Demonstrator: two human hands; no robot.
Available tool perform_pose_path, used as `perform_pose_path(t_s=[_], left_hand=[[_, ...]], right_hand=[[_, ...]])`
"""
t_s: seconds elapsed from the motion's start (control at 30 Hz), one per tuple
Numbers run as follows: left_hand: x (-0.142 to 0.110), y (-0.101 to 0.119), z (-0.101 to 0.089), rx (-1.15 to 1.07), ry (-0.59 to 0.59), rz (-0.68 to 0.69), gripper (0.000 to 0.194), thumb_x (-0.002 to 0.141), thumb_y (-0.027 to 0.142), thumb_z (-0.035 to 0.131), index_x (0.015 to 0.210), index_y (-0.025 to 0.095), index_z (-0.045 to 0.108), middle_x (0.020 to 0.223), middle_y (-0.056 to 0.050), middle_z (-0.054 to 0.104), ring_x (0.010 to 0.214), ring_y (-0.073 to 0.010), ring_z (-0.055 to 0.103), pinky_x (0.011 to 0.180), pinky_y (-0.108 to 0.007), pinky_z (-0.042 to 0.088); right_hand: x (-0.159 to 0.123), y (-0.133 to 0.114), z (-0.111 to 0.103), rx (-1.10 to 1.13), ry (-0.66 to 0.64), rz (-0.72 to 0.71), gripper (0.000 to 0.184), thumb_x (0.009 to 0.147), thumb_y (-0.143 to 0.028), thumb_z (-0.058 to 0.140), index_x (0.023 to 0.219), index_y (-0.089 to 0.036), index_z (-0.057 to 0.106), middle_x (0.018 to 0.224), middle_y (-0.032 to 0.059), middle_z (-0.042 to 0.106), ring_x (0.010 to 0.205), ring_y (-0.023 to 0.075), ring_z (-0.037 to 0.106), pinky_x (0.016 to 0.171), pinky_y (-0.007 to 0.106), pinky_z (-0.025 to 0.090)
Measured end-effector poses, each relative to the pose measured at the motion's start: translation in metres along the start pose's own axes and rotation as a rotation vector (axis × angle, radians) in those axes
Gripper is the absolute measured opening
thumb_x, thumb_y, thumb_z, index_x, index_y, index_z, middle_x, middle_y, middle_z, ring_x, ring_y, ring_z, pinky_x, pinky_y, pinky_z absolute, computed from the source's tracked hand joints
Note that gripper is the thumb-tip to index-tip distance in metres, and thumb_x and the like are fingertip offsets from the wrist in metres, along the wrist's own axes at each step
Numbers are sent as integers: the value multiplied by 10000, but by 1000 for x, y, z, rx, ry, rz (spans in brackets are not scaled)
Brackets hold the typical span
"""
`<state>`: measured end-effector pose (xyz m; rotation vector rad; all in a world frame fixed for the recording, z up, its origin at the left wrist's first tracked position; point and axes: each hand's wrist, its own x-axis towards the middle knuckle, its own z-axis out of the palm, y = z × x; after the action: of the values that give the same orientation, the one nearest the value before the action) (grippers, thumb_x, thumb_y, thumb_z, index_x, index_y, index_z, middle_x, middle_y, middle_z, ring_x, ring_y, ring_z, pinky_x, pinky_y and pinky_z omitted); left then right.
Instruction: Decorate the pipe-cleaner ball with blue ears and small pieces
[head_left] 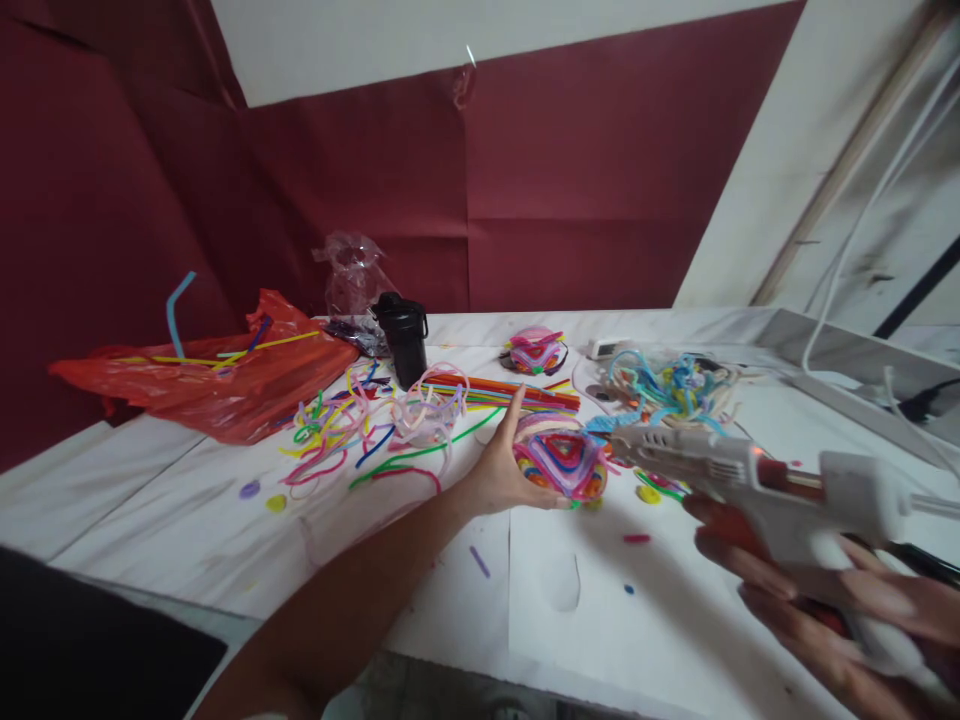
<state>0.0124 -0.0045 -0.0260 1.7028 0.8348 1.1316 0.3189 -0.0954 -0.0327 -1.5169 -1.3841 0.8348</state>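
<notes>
My left hand (504,478) grips a colourful craft piece (564,462) covered in pipe cleaners, with pink, purple, blue and orange bands. Its thumb points up along the left side while the fingers run beneath. In my right hand (810,590) is a white and orange hot glue gun (720,465), fingers wrapped around the handle. The gun's nozzle points left, close to the upper right edge of the craft piece; whether they touch, I cannot tell. A small red-orange light glows on the gun's body.
Straight pipe cleaners (502,392) lie behind the held piece, near a black bottle (403,338). A similar craft piece (535,352) sits farther back. Tangled pipe cleaners (667,385) lie right, loose ones (337,430) left, beside a red plastic bag (225,385). White paper (555,620) covers the front.
</notes>
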Motion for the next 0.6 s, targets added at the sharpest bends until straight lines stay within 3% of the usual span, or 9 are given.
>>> perform_pose_path(t_s=[0.03,0.07,0.17,0.23,0.3,0.33,0.43,0.6], left_hand=[[0,1,0,-1,-2,-1,1456,474,250,924,1532,334,-73,1448,-141,470,1302,-319,490,1076,-503,409],[0,2,1,-9,-4,2,1452,476,237,921,1533,331,-70,1435,-140,487,1300,-318,494,1076,-501,410],[0,7,2,-67,-22,25,1434,490,185,903,1537,305,-69,1374,-141,557,1297,-314,504,1065,-483,425],[0,10,3,-103,-37,37,1410,505,159,891,1540,292,-57,1358,-142,577,1305,-310,501,1059,-465,435],[1,10,4,-121,-40,45,1396,503,148,890,1544,289,-30,1366,-147,572,1314,-312,493,1058,-459,436],[1,10,4,-124,-37,47,1398,497,148,892,1545,291,-22,1371,-149,568,1317,-315,490,1060,-464,432],[1,7,5,-131,-31,63,1430,474,149,903,1542,297,-36,1367,-153,568,1314,-320,493,1065,-477,424],[0,9,6,-133,-44,66,1429,475,133,900,1541,309,-35,1369,-152,568,1308,-324,501,1045,-462,448]], right_hand=[[-4,-12,9,171,-14,93,309,728,-543,459,937,-427,654,981,66,742,1028,377,641,767,460,625],[-5,-22,15,269,-153,154,325,656,-526,535,935,-417,659,964,77,742,1002,407,646,754,488,627],[3,-50,19,344,-248,143,543,587,-505,630,1111,-367,654,1030,98,720,1012,428,641,785,517,615],[10,-68,14,351,-303,150,592,506,-485,756,1069,-320,678,966,112,717,971,421,653,745,471,623],[16,-85,10,391,-320,138,537,521,-499,791,1012,-306,689,966,97,706,882,361,668,640,389,608],[18,-92,8,375,-350,118,491,523,-498,799,957,-294,696,914,89,701,747,319,661,572,370,582],[24,-108,9,284,-441,48,331,573,-489,776,791,-256,689,734,63,660,507,222,548,492,348,514],[31,-116,15,241,-408,44,241,571,-465,723,677,-252,687,573,50,596,526,263,572,560,385,545]])
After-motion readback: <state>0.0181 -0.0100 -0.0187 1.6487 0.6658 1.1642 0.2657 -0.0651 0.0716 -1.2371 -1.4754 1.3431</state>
